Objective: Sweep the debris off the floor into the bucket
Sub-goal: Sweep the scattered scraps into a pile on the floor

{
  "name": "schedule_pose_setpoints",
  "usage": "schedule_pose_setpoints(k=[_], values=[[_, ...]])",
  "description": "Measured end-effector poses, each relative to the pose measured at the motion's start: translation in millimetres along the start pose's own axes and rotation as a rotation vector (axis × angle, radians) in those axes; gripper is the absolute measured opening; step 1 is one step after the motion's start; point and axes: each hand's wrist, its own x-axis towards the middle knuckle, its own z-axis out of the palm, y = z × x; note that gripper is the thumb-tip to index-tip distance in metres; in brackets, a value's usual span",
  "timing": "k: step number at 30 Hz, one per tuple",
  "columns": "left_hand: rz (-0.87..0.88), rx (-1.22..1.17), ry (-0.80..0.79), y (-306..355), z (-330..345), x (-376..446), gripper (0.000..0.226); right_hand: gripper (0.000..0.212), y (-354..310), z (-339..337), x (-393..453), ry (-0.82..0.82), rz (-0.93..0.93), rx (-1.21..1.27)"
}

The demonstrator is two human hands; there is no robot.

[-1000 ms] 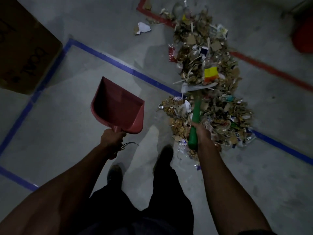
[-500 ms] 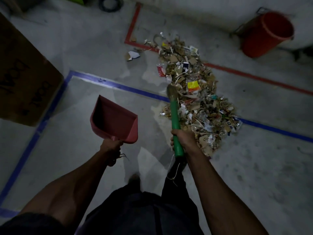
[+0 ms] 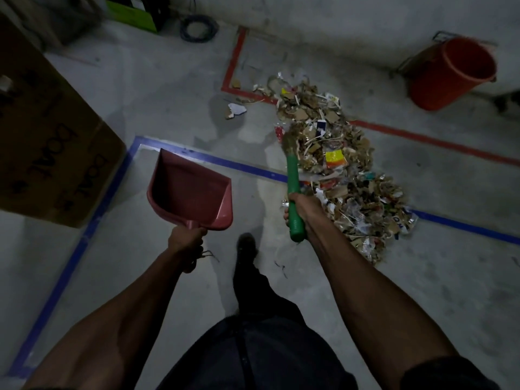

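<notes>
The cardboard box (image 3: 47, 153) runs off the left edge, its printed lettering too dim to read. The left hand (image 3: 185, 240) covers the dustpan's handle (image 3: 192, 224), and the right hand (image 3: 302, 206) hides the middle of the brush's green handle (image 3: 293, 175). The bristles (image 3: 289, 142) blur into the debris pile (image 3: 343, 175). Only part of the bucket's (image 3: 447, 77) inside shows. The green box (image 3: 132, 12) is cut by the top edge. One shoe (image 3: 246, 246) shows; the other foot is hidden.

Head-worn camera, looking steeply down, floor (image 3: 422, 277) near
</notes>
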Motion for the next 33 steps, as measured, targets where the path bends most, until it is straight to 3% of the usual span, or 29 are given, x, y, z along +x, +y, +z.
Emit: schedule_pose_setpoints(k=[3, 6, 10, 21, 29, 33], values=[[0.015, -0.016, 0.006, 30, -3, 29, 0.013, 0.008, -32, 28, 30, -0.079, 0.085, 0.213], [0.003, -0.025, 0.004, 70, -6, 59, 0.013, 0.009, -68, 54, 58, -0.207, 0.218, 0.447], [0.002, -0.022, 0.013, 125, -13, 94, 0.012, 0.006, -114, 88, 82, -0.305, 0.328, 0.507], [0.025, 0.001, 0.019, 243, -57, 215, 0.013, 0.021, -216, 203, 153, -0.081, 0.361, 0.122], [0.060, 0.119, -0.105, 351, -95, 341, 0.013, 0.013, -264, 296, 189, 0.048, 0.342, 0.161], [0.088, 0.203, -0.138, 404, -110, 377, 0.025, 0.013, -288, 339, 189, 0.064, 0.291, 0.223]])
